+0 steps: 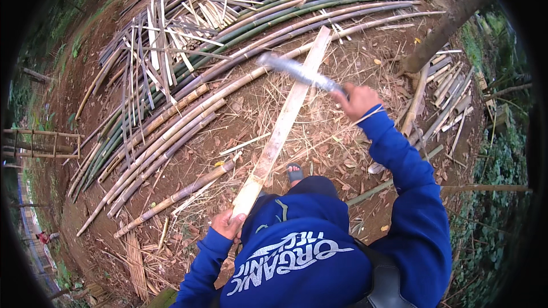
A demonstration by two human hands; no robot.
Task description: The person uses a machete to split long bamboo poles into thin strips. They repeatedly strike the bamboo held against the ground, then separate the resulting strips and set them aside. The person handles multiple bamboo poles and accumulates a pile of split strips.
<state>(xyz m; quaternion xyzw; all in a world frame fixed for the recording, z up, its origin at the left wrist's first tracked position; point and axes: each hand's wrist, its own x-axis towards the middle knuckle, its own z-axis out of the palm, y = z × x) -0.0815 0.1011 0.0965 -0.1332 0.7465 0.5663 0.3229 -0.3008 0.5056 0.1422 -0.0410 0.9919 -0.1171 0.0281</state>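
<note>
A long, pale split bamboo strip (281, 128) slants from my lap up and away toward the bamboo pile. My left hand (228, 225) is closed around its near end, beside my left thigh. Out to the right, my right hand (358, 101) grips the dark handle of a machete (299, 71). The blade is smeared by motion and points left, crossing over the strip near its far part. Whether blade and strip touch, I cannot tell.
Long bamboo poles (240, 34) curve across the ground ahead and left, with split slats (165, 40) heaped on them. A tree trunk (442, 28) rises at right beside a stack of cut bamboo pieces (451, 88). Shavings (337, 154) litter the soil around my sandalled foot (294, 174).
</note>
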